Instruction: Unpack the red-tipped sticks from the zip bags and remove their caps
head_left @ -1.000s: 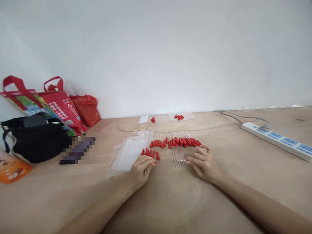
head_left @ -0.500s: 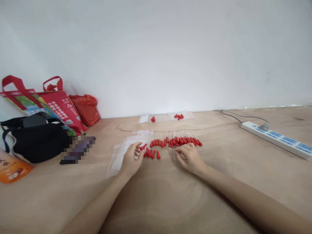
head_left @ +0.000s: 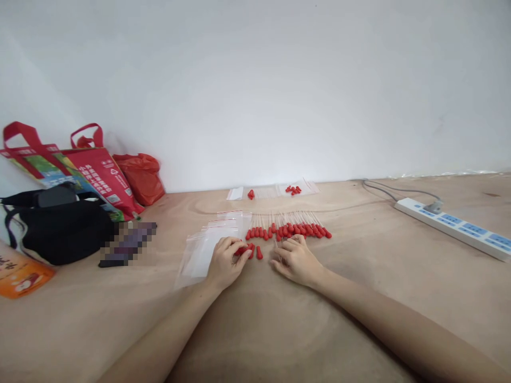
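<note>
My left hand [head_left: 227, 263] is low over the table, its fingers closed around a red rubber bulb [head_left: 241, 250], partly hidden by the fingers. Right beside it lie loose red bulbs, one of them [head_left: 259, 252] standing apart. My right hand [head_left: 297, 260] is curled palm down; a thin clear tube [head_left: 275, 243] shows at its fingertips, the rest hidden beneath the hand. Just beyond the hands is a row of droppers [head_left: 293, 230] with red bulbs towards me and thin pale stems pointing away. Overlapping clear zip bags [head_left: 197, 258] lie left of my left hand.
By the wall, more bags [head_left: 235, 194] hold red bulbs [head_left: 293, 190] and thin tubes. A power strip [head_left: 455, 226] with a plugged-in cable lies at right. On the left are a black bag [head_left: 59, 229], a red shopping bag [head_left: 104, 178] and a blurred dark object [head_left: 130, 244].
My left hand has moved right and down among the loose bulbs with the red bulb. My right hand has shifted slightly left, and the clear tubes below it are now mostly hidden.
</note>
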`<state>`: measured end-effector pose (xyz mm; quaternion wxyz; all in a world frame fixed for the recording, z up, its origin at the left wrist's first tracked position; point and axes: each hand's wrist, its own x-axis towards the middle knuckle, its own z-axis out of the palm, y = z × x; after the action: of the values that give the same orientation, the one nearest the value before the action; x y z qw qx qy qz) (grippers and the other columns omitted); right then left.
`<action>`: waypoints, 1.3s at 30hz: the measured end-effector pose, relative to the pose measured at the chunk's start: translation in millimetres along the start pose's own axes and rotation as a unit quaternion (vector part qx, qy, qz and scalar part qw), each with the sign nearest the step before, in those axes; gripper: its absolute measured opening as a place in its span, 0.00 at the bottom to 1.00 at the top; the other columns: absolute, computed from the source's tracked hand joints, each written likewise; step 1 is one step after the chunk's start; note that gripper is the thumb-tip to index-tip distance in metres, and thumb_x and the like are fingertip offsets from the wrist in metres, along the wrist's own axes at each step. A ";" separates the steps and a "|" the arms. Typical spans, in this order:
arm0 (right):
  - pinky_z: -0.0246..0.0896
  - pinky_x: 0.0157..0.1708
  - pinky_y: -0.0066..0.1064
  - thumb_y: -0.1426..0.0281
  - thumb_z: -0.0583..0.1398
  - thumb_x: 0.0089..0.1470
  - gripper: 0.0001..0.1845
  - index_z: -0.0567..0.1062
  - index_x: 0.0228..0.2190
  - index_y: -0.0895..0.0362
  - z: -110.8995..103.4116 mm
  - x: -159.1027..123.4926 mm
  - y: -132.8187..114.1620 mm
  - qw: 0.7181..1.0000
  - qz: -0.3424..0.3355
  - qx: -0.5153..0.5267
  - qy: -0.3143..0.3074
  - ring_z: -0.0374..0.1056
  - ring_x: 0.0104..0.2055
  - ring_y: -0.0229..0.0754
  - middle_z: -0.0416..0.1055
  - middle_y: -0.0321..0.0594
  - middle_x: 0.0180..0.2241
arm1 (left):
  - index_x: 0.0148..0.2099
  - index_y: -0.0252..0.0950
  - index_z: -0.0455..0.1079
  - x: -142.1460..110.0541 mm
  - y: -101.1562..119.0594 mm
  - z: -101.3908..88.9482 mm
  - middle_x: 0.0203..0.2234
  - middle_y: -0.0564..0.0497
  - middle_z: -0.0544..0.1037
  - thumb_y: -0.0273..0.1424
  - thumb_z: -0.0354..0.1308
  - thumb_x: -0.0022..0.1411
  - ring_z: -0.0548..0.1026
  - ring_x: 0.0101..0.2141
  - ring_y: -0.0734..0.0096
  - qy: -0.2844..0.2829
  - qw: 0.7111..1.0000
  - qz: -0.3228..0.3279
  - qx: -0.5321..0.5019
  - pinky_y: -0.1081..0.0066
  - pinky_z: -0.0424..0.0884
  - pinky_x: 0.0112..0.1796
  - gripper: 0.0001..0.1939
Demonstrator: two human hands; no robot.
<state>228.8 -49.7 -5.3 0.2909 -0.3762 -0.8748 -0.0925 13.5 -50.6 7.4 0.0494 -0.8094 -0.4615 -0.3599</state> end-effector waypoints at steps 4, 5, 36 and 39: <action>0.44 0.39 0.35 0.61 0.57 0.50 0.13 0.70 0.24 0.58 -4.8 2.0 -3.0 0.998 0.023 0.024 -0.051 0.60 0.31 0.38 0.67 0.37 0.25 | 0.34 0.36 0.70 0.0 0.6 -1.8 0.30 0.50 0.71 0.32 0.53 0.57 0.68 0.33 0.68 0.035 0.999 -0.002 0.004 0.66 0.65 0.37 0.06; 0.44 0.39 0.36 0.60 0.57 0.50 0.14 0.70 0.24 0.58 -4.9 2.5 -3.1 0.998 0.026 0.029 -0.058 0.60 0.32 0.38 0.67 0.38 0.25 | 0.34 0.36 0.70 0.3 0.4 -2.2 0.30 0.50 0.71 0.32 0.53 0.57 0.68 0.34 0.67 0.038 0.999 -0.008 0.006 0.66 0.65 0.37 0.07; 0.54 0.40 0.39 0.66 0.55 0.51 0.19 0.67 0.45 0.56 -23.0 -42.8 34.7 0.980 0.090 0.018 0.176 0.63 0.42 0.45 0.66 0.46 0.38 | 0.25 0.36 0.69 31.1 22.3 -8.3 0.26 0.49 0.70 0.28 0.54 0.48 0.67 0.31 0.64 0.051 0.984 0.014 0.173 0.65 0.61 0.34 0.03; 0.53 0.44 0.43 0.64 0.56 0.50 0.23 0.64 0.49 0.55 -27.2 -40.9 27.6 0.986 0.044 -0.015 0.161 0.60 0.47 0.48 0.63 0.48 0.44 | 0.25 0.36 0.68 9.9 33.9 -0.5 0.25 0.49 0.69 0.27 0.53 0.49 0.66 0.30 0.66 0.043 0.985 0.097 0.135 0.65 0.60 0.34 0.04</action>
<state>282.9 -65.5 -8.4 0.4260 -0.3990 -0.7977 -0.1519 42.9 -63.0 22.6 0.2126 -0.8201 -0.4221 -0.3225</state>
